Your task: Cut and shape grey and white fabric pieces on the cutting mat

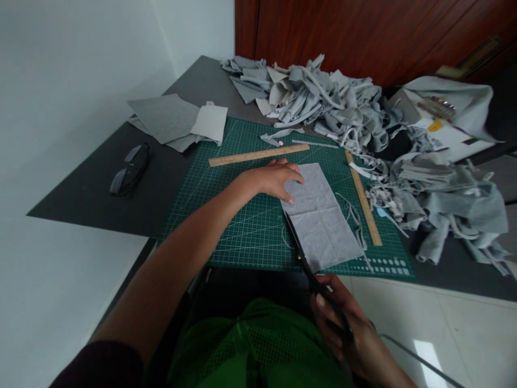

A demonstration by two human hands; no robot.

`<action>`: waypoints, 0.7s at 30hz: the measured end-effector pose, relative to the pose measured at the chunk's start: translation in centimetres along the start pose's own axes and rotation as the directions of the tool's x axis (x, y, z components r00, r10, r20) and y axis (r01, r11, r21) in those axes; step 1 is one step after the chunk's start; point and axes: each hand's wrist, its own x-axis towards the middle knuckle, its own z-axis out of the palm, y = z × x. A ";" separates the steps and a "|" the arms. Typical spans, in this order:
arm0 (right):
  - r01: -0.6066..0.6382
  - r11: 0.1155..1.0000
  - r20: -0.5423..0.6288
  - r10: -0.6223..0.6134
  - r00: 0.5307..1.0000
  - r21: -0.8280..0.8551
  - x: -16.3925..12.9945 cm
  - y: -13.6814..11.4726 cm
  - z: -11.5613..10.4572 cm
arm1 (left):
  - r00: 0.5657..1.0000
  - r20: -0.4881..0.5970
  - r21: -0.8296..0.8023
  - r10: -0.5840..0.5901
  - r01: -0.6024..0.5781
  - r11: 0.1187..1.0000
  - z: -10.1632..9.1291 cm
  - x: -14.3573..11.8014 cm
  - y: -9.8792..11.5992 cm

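A creased grey piece of cloth (323, 215) lies flat on the green cutting mat (242, 237). My left hand (278, 180) rests on its upper left corner, fingers spread over the edge. Black scissors (301, 253) run along the cloth's left edge, their tips just below my left hand. At the mat's front edge my right hand (339, 312) is closed around the scissors' handles. Thin offcuts (357, 226) lie along the cloth's right side.
Wooden rulers (258, 154) lie above and right of the cloth. Heaped grey scraps (343, 102) cover the back and right. Eyeglasses (129, 170) and stacked cloth pieces (173, 118) sit at left. A white box (448, 113) stands back right.
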 end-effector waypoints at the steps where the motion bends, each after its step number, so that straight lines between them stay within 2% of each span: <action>1: 0.002 1.000 0.007 -0.002 1.000 -0.003 0.0 0.0 0.0 | 1.000 0.001 -0.003 0.000 0.000 1.000 0.0 0.0 0.0; 11: 0.019 0.999 0.070 -0.016 0.997 -0.043 -0.2 0.2 -0.5 | 1.000 0.014 -0.010 -0.001 0.001 1.000 0.2 0.1 -0.2; 21: 0.022 0.996 0.077 -0.015 0.997 -0.090 -0.1 0.4 -0.7 | 1.000 -0.005 0.008 0.001 -0.001 1.000 0.0 0.0 0.0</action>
